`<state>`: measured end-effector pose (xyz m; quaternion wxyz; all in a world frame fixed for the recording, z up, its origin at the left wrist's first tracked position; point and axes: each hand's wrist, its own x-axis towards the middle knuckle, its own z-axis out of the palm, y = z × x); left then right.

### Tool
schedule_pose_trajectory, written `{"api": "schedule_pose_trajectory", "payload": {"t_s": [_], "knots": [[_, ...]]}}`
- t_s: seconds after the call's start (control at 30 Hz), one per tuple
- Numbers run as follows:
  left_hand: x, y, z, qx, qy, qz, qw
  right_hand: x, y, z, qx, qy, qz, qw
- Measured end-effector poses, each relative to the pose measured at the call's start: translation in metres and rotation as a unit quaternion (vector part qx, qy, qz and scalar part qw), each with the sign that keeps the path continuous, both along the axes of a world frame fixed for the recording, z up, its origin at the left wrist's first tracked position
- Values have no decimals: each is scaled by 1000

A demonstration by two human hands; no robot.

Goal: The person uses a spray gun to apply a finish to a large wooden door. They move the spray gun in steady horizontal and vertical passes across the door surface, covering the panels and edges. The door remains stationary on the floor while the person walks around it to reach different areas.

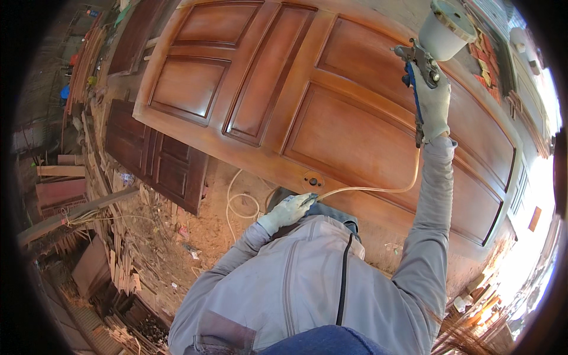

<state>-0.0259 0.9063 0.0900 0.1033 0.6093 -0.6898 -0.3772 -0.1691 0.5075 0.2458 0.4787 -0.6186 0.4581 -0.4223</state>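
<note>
My right hand [433, 103], in a pale glove, grips a spray gun [421, 62] over the far right part of a large reddish-brown panelled wooden door [290, 112]. On top of the gun sits a whitish paint cup [447, 32] with a stained rim. From the gun's handle a thin beige hose [384, 189] curves down and left to my left hand [288, 212]. That hand, gloved too, is held low in front of my body, its fingers closed around the hose. A round lock hole [313, 179] shows near the door's close edge.
A darker panelled door [155, 155] leans low at the left. Hose loops [242, 204] lie on the dusty ground beside it. Wood scraps [121, 266] are heaped at the left, with more offcuts [488, 302] at the lower right. A wooden beam [77, 216] crosses the left side.
</note>
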Motion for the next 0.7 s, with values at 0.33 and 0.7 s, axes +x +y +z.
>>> {"api": "schedule_pose_trajectory", "payload": {"t_s": [0.33, 0.7], "knots": [[-10, -31, 7, 133, 127, 110, 977, -16, 20, 28, 136, 45, 167, 976], [3, -25, -10, 67, 113, 111, 985, 51, -77, -20, 54, -52, 9, 997]]}}
